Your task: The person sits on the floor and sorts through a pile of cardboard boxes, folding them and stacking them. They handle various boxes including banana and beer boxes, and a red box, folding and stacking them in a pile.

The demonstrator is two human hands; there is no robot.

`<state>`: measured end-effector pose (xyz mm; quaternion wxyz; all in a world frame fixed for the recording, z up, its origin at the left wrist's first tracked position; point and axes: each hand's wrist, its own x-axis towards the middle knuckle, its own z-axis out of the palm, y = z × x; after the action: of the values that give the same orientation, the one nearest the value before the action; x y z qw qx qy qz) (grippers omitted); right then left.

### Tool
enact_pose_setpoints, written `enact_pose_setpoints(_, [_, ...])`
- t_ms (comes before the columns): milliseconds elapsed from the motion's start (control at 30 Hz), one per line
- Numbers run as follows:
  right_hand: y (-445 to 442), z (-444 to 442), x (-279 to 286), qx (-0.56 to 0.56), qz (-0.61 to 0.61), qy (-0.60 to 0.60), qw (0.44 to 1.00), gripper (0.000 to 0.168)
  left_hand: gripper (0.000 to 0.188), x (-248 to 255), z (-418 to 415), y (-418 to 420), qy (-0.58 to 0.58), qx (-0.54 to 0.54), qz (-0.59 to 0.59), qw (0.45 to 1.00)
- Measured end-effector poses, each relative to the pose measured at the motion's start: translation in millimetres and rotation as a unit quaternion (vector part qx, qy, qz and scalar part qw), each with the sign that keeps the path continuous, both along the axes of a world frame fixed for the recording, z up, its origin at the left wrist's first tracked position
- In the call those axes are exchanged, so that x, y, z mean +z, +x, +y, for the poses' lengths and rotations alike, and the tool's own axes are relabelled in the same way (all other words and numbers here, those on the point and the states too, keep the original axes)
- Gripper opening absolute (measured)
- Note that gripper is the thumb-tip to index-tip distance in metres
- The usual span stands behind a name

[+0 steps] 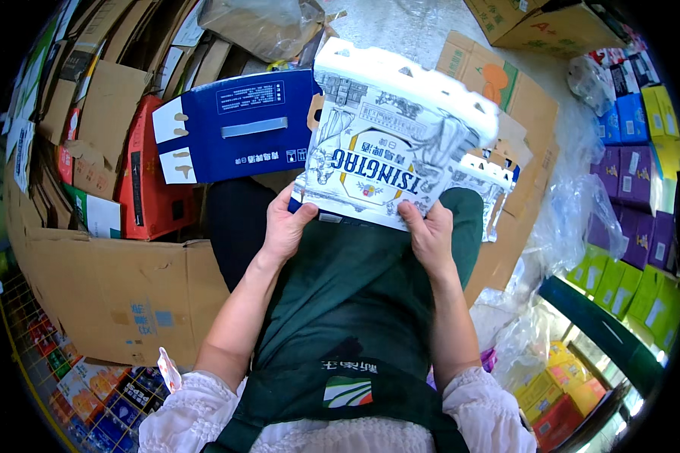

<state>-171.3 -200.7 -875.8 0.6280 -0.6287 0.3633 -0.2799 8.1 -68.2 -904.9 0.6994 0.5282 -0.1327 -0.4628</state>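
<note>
A flattened Tsingtao beer carton (374, 130), white with grey line drawings, is held over my lap by its near edge. My left hand (286, 221) grips its near left corner, thumb on top. My right hand (428, 229) pinches the same edge farther right, also thumb up. To the left extends a dark blue carton panel (204, 127) with a grey strap handle (255, 127); whether it is joined to the white carton is hidden. Another white printed carton piece (490, 189) lies partly covered beyond my right knee.
Flattened cardboard (99, 102) stands packed upright in a big brown box (136, 294) at left, beside a red carton (156, 175). An opened-out brown carton (532, 136) lies at right, near clear plastic film (572, 221). Purple boxes (629, 175) are stacked at the far right.
</note>
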Motion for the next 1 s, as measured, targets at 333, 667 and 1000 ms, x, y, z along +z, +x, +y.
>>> enact_pose_setpoints(333, [-9.2,10.8,-11.7,0.056,0.172,-0.243,0.953,0.070,0.016,0.0,5.8,1.4,0.021,0.071,0.087,0.993])
enact_pose_setpoints(667, [-13.8,20.8,-18.5,-0.052,-0.084,0.329,0.939,0.057,0.029,-4.5,2.5,-10.6,0.077,0.000,-0.041,0.996])
enact_pose_setpoints(1000, [-159.9,-136.2,-64.8,-0.427,-0.048,-0.041,0.902,0.041,0.024,-15.3,7.2,-17.4,0.037,-0.081,-0.009,0.996])
